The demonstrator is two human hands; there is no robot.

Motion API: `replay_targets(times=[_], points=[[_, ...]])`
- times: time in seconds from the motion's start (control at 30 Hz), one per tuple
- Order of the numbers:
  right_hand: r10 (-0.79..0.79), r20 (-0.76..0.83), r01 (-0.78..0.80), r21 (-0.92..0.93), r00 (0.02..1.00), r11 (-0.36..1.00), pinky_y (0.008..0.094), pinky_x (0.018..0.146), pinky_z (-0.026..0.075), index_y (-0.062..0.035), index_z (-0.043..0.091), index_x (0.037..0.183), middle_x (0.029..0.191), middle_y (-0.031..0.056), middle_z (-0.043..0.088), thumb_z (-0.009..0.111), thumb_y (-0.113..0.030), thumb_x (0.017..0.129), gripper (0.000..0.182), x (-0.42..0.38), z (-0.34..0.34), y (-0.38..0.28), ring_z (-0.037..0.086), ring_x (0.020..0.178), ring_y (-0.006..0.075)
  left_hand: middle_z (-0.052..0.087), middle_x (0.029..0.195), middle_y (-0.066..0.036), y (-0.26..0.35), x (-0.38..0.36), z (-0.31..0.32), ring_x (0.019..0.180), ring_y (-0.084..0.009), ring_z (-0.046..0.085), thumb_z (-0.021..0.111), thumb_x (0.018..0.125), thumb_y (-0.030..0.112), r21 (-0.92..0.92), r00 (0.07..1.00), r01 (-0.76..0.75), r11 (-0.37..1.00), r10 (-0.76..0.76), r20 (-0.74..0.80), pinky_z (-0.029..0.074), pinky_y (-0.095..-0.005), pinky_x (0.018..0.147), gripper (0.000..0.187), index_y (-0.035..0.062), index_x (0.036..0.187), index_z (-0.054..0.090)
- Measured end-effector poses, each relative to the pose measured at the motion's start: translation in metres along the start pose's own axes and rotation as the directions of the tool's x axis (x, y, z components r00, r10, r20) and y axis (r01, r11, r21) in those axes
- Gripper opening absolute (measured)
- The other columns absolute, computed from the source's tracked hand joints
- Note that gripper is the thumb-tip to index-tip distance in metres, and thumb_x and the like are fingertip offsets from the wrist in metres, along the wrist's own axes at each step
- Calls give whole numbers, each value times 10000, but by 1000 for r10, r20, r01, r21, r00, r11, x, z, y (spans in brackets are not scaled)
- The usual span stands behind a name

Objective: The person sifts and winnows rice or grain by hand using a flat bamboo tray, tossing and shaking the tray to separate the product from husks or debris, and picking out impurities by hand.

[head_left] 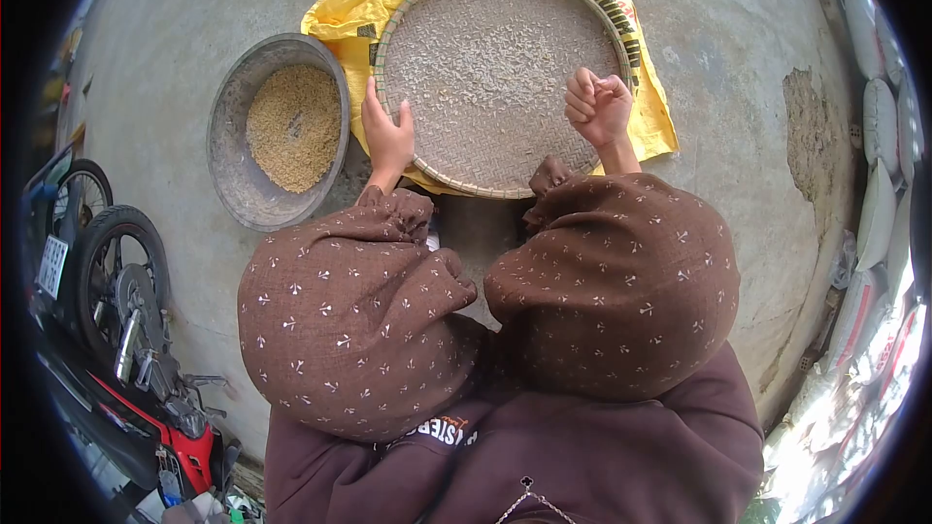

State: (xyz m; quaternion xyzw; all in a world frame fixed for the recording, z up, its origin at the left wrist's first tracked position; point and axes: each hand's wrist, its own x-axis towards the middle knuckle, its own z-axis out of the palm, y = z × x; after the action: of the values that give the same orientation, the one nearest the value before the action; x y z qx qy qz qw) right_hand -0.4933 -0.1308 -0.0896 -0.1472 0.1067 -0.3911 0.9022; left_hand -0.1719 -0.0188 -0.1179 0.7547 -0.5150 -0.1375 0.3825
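A round woven tray [476, 150] with a pale rim lies in front of me, pale grains [500, 63] scattered over its middle. Beside the tray's left rim is my left hand [387, 136], its thumb apart from the fingers and nothing in its grasp. Over the right part of the tray, my right hand [597, 107] is closed with the fingers curled in; what it holds, if anything, is hidden. Under the tray spreads a yellow printed sack [652, 121]. To the left, a grey basin [228, 150] holds yellowish grain [294, 126].
A motorbike [126, 301] with a black wheel and red body stands at the lower left. Several filled sacks [879, 126] line the right edge. The concrete floor [728, 49] has a rough, broken patch [814, 136] at the right.
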Motion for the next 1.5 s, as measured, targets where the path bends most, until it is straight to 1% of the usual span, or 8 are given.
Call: replay_targets(times=[0.13,0.2,0.3,0.67,0.87,0.97,1.07,1.5], points=[[114,-236,-188,-325,965,927,261,412,269,-26,559,767,575,-41,395,558,-299,877,294,2,-1,-2,352,463,97,406,1383,-242,-1,-1,1,1288,-386,401,597,897,191,16,1000,-8,1000,8,-7,322,-449,1079,678,9,1454,256],[-228,-337,-340,-940,913,27,287,451,287,-37,621,826,507,-28,407,679,-258,837,228,2,20,11,360,481,106,403,1386,-242,1,-2,-1,1290,-385,400,596,897,190,12,1000,-2,1000,2,4,322,-448,1080,678,9,1455,255],[-234,-255,-319,-900,938,-298,314,483,329,-52,669,893,543,22,464,733,-207,806,189,-2,29,16,398,500,119,398,1392,-241,3,0,-1,1295,-383,395,594,898,189,0,1000,5,1000,-5,8,320,-447,1083,679,9,1456,252],[-241,-59,-176,-847,969,-501,419,603,454,-76,629,919,646,130,593,715,-247,832,211,-11,11,32,611,649,312,395,1392,-240,0,0,0,1298,-383,388,590,901,190,8,1000,2,1000,-2,5,315,-448,1088,680,11,1460,245],[-220,-83,-173,-885,972,-433,345,528,409,-66,606,917,625,85,586,684,-245,868,201,-14,11,28,535,537,236,402,1383,-238,-1,0,0,1286,-383,398,586,904,190,-5,1000,-7,1000,7,-3,320,-450,1082,672,11,1457,248],[-157,-301,-272,-945,941,180,276,452,339,-64,582,866,608,-6,543,637,-215,915,168,-17,14,16,465,472,139,410,1373,-238,0,-1,-2,1274,-385,407,585,902,185,9,1000,-10,1000,10,-7,324,-449,1075,669,7,1453,251],[125,-252,-186,-236,960,954,217,425,221,-101,492,776,584,-84,300,520,-186,932,179,-28,23,2,252,449,53,418,1361,-238,-1,-1,-1,1267,-387,412,584,898,185,9,1000,-12,1000,13,-10,327,-446,1071,670,2,1451,252],[213,-353,-293,-190,911,937,227,418,233,-62,496,757,589,-24,397,394,-169,884,195,-29,7,17,280,437,67,429,1349,-241,0,-1,-2,1260,-390,419,592,885,180,19,999,-30,999,30,-22,329,-440,1072,676,-5,1444,260]])
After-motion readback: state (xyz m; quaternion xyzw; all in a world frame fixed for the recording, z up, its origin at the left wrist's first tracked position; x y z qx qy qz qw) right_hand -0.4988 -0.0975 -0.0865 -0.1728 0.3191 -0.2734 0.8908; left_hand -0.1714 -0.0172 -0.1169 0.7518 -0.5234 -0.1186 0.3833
